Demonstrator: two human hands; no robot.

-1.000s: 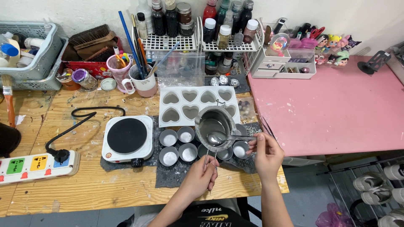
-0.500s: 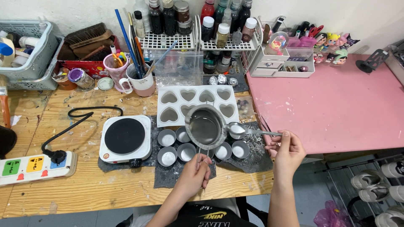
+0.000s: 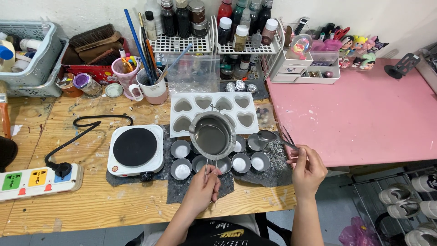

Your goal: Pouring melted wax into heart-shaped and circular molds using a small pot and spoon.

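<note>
pot (image 3: 212, 135) moved left and a bit up: a second ago it hung over the right cups of the top row, now it sits over the mould's (image 3: 214, 111) lower middle hearts and the middle cups. left hand (image 3: 202, 187) on the wire handle tracked left with it. spoon (image 3: 268, 136) came out of the pot: bowl was inside it a second ago, half a second ago it was level beside the rim, now it is tipped down over the top right cup (image 3: 256, 143), clear of the pot. right hand (image 3: 307, 169) swung out right, then dropped slightly. two right cups in the bottom row are now uncovered.
</note>
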